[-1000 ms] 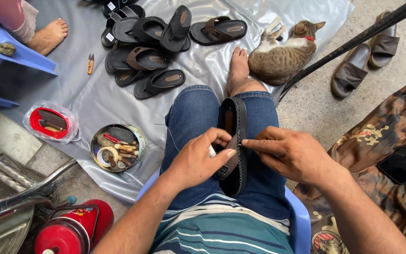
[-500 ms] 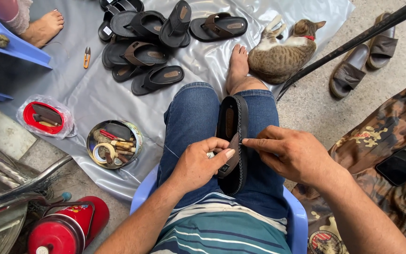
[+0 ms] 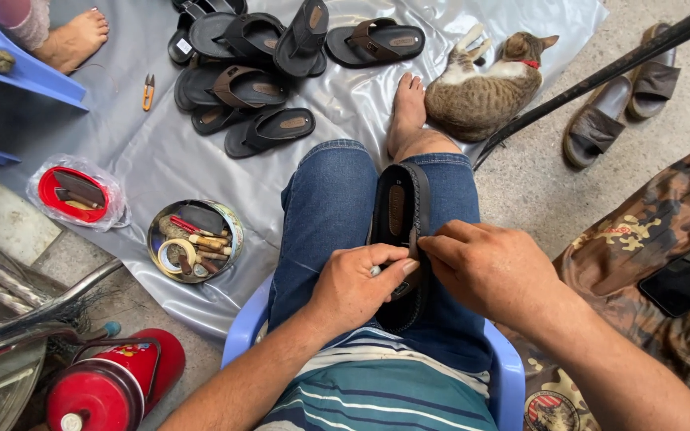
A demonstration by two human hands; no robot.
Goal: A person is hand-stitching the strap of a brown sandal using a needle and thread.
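Observation:
A black sandal [image 3: 398, 209] lies lengthwise between my knees on my blue jeans. My left hand [image 3: 354, 283] is closed around a small metal-tipped tool and rests against the sandal's near part. My right hand [image 3: 487, 267] pinches the sandal's right edge, fingertips meeting the left thumb. The sandal's heel end is hidden under both hands. I sit on a light blue plastic chair [image 3: 511, 377].
A pile of black sandals [image 3: 257, 60] lies on a grey plastic sheet [image 3: 161, 160]. A round tin of tools [image 3: 193, 239], a red lid in a bag [image 3: 73, 194], a red cylinder [image 3: 109, 387], a sleeping cat [image 3: 481, 92] and another person's foot [image 3: 73, 36] surround me.
My left hand has slid slightly right along the sandal, so its thumb now meets the right fingertips. The view has shifted a little.

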